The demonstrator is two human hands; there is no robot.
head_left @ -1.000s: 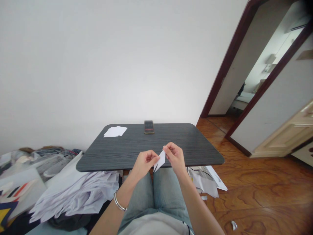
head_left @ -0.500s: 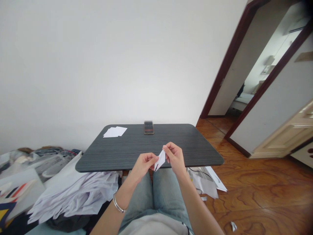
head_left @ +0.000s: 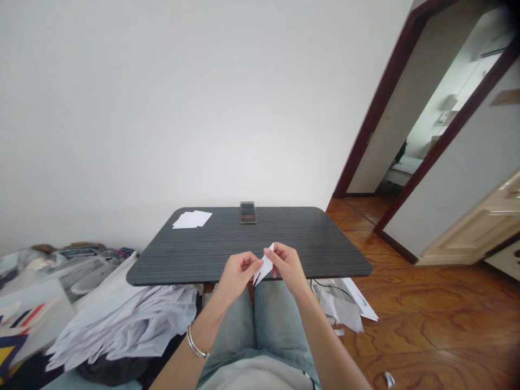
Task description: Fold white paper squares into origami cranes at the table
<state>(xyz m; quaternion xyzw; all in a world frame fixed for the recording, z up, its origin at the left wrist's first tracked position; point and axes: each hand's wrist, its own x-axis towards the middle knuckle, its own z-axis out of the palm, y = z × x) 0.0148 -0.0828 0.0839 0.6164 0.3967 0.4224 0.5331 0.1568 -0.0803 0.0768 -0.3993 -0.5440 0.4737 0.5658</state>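
Note:
A small folded white paper (head_left: pixel 264 265), narrow and pointed, is pinched between my left hand (head_left: pixel 241 273) and my right hand (head_left: pixel 286 266). Its lower tip shows split into two points, and the fingers hide part of it. Both hands hover over the near edge of a dark grey wood-grain table (head_left: pixel 284 254). Farther back on that table lie a few loose white paper sheets (head_left: pixel 192 219) and a phone (head_left: pixel 247 213) standing near the back edge, well away from my hands.
A silver bangle (head_left: pixel 196 346) circles my left wrist. Below the hands are my denim-clad legs (head_left: pixel 260 325). A heap of white paper (head_left: pixel 122 325) sits at the left, with more papers (head_left: pixel 340 307) and a cable on the wooden floor at right. An open door (head_left: pixel 471 227) stands right.
Both hands have dropped slightly, and my right hand has shifted left, with the folded paper lower and its top tip now showing above my right fingers.

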